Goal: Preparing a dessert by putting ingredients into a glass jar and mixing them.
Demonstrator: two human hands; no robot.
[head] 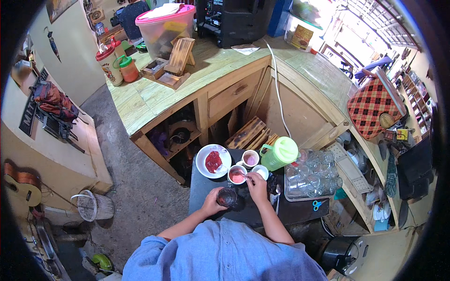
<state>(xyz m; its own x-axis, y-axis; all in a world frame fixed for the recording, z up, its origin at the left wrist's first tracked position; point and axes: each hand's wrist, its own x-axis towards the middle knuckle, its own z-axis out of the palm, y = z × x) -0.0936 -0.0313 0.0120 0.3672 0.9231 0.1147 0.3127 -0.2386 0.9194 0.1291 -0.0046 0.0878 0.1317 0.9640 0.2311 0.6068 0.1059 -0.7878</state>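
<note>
My left hand is wrapped around a drinking glass that looks dark, with a little red at its bottom. With my right hand I grip a spoon, whose tip reaches into a white cup of pink-red stuff. Behind that cup stands another cup with pinkish contents, and beside it a cup of white contents. A white bowl at the left holds a dark red mass and a crumpled clear wrap. A light green lidded pitcher stands behind the cups.
To the right, a tray carries several clear glass jars or glasses. Blue-handled scissors and another spoon lie on the dark table. A wooden counter runs behind; a white cable hangs over it.
</note>
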